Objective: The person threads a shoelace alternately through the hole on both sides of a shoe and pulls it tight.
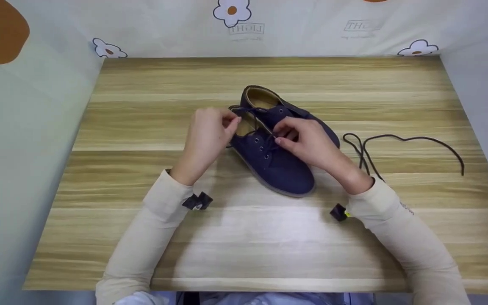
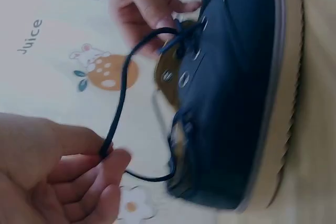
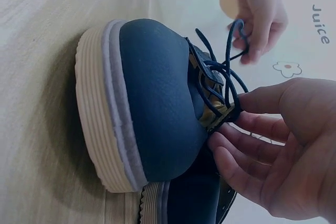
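A navy lace-up shoe (image 1: 286,176) stands on the table, toe toward the person's right. The left hand (image 1: 208,133) is over its heel opening, pinching a dark shoelace (image 2: 124,85) between thumb and fingertips. From there the lace bows out in a loop toward the shoe's eyelets. At the lacing, the right hand (image 1: 307,142) pinches the eyelet flap (image 3: 227,116) between thumb and index finger, with lace strands right at the thumb tip. Its other fingers lie along the flap's far side. Behind stands a second navy shoe (image 1: 311,120), partly hidden by the first shoe and right hand.
A loose dark lace (image 1: 413,138) lies on the wood-grain table (image 1: 163,84) to the right, partly under the right forearm. Printed white sheets (image 1: 286,38) hang at the back and sides. Small black devices (image 1: 197,201) are strapped at both wrists.
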`<move>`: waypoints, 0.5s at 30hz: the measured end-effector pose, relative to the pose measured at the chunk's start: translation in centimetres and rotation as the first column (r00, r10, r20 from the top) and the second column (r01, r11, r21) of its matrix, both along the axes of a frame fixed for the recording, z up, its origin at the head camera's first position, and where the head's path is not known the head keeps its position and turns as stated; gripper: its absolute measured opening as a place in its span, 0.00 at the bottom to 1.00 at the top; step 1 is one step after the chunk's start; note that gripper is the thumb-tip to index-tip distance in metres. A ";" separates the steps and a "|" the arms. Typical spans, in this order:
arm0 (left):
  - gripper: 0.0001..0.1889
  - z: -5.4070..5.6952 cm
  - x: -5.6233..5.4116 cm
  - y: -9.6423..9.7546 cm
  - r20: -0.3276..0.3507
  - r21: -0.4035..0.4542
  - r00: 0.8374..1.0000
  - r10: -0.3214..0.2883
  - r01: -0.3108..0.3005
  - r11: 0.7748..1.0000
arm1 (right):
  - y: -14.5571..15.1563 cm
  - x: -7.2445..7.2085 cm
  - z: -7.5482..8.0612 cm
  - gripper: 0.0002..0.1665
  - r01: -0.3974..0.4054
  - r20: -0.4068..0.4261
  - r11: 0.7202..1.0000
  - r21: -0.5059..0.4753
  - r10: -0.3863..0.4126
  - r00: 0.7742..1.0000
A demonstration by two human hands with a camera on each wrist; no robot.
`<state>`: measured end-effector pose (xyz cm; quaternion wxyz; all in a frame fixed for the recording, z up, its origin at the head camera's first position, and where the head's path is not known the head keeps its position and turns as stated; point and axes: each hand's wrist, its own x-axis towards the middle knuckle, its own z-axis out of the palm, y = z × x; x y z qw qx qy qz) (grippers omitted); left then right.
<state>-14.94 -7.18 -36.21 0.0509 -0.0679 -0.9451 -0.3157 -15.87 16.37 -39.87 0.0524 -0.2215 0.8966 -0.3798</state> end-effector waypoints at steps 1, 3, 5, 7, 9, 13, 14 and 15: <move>0.10 -0.2 -0.1 0.0 0.039 0.018 0.999 -0.030 0.030 0.999 | 0.0 0.0 0.0 0.12 0.000 -0.002 1.000 -0.003 0.000 1.000; 0.11 -0.7 -0.4 0.0 0.081 0.031 0.993 -0.084 0.082 0.996 | -0.1 0.1 -0.2 0.12 -0.001 -0.025 1.000 -0.017 0.000 1.000; 0.13 -1.2 -0.7 0.1 0.091 0.024 0.988 -0.126 0.124 0.992 | 0.0 0.3 -0.4 0.11 0.001 -0.080 0.999 -0.033 -0.003 0.997; 0.14 -1.5 -1.0 0.2 0.086 0.019 0.984 -0.154 0.153 0.988 | 0.0 0.5 -0.4 0.10 -0.008 -0.162 0.999 -0.051 -0.001 0.987; 0.15 -1.9 -1.4 0.3 0.076 0.013 0.984 -0.163 0.162 0.987 | 0.0 0.8 -0.4 0.09 -0.040 -0.259 0.998 -0.058 0.024 0.966; 0.12 -2.6 -1.7 0.6 0.046 -0.015 0.990 -0.137 0.137 0.990 | -0.4 1.4 -0.4 0.11 -0.129 -0.399 0.992 0.005 0.120 0.909; 0.11 -2.7 -1.7 0.6 0.035 -0.026 0.991 -0.132 0.133 0.991 | -0.5 1.5 -0.4 0.12 -0.140 -0.418 0.990 0.029 0.139 0.898; 0.10 -2.8 -1.7 0.7 0.024 -0.037 0.991 -0.130 0.131 0.991 | -0.6 1.5 -0.5 0.13 -0.144 -0.433 0.988 0.052 0.152 0.888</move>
